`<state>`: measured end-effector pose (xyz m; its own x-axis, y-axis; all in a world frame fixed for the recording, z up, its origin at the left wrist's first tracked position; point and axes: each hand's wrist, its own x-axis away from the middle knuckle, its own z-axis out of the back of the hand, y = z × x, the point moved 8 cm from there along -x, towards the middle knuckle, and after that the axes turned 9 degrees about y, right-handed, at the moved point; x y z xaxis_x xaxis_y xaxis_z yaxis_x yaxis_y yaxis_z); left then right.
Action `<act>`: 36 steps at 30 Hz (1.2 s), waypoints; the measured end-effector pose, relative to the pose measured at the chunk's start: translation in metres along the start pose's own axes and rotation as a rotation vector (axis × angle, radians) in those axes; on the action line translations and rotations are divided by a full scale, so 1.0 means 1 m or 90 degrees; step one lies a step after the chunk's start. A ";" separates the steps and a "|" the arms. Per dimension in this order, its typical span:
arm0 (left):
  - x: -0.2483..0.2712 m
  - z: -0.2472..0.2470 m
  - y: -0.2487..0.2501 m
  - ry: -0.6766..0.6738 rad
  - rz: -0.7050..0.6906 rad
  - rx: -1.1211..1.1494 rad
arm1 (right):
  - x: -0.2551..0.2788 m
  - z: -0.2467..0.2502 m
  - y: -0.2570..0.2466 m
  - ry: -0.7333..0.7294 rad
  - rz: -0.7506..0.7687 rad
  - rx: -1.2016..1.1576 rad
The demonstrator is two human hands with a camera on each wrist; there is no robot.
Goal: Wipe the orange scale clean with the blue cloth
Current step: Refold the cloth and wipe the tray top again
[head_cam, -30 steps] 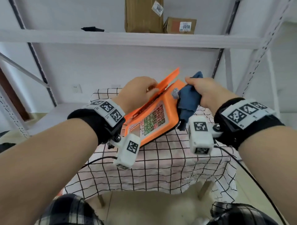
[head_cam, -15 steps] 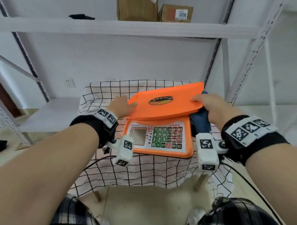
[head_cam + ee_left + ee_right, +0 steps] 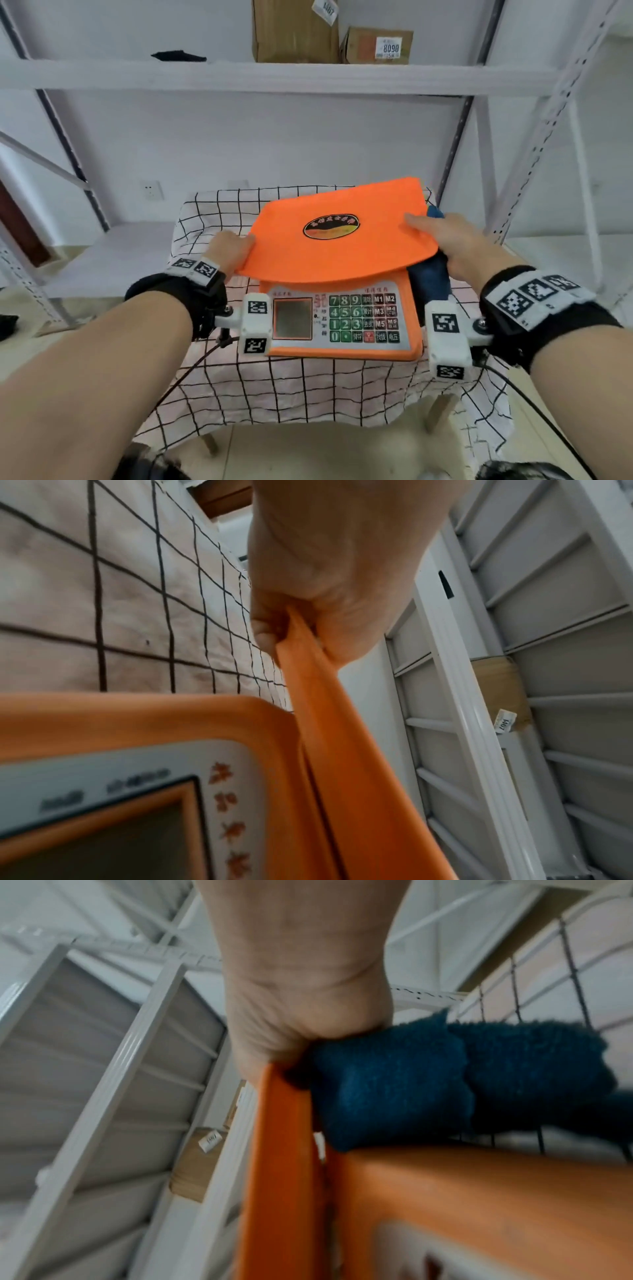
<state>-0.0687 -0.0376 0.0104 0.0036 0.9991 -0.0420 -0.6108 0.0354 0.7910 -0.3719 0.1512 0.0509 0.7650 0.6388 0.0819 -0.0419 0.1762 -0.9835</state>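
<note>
Orange scale [image 3: 342,246]; blue cloth [image 3: 430,284]; white black-grid tablecloth [image 3: 308,394]; green keys [image 3: 344,317].

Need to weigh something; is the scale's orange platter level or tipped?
Roughly level: the orange platter lies flat above the keypad, left hand and right hand gripping its side edges.

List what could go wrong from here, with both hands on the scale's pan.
1. The right hand holds the blue cloth together with the pan's edge, so the cloth could get trapped under the orange pan.
2. The left hand only pinches the pan's rim; it could slip or tilt.
3. The scale body sits near the front edge of the checked tablecloth; a push could slide it off.
</note>
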 end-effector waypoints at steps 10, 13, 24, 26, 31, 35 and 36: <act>-0.035 0.039 -0.025 0.152 0.004 0.171 | -0.045 -0.065 -0.021 -0.047 0.127 0.212; -0.045 0.036 -0.026 0.151 0.030 0.182 | -0.061 -0.077 -0.030 -0.028 0.181 0.270; -0.055 0.011 -0.015 0.084 0.027 0.170 | -0.082 -0.083 -0.029 0.104 0.402 0.639; -0.054 0.013 -0.014 0.062 0.014 0.176 | -0.068 -0.095 -0.062 0.134 0.527 0.567; -0.051 0.019 -0.022 0.038 0.007 0.302 | -0.017 -0.153 -0.129 0.098 0.678 0.201; -0.059 0.016 -0.019 -0.017 -0.010 0.346 | 0.003 -0.219 -0.146 0.039 0.723 0.151; -0.063 0.015 -0.017 -0.037 -0.020 0.338 | -0.001 -0.234 -0.147 0.031 0.710 0.161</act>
<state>-0.0468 -0.1013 0.0088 0.0686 0.9964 -0.0490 -0.1256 0.0574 0.9904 -0.2167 -0.0507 0.1579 0.2443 0.5049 -0.8279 -0.8369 -0.3214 -0.4430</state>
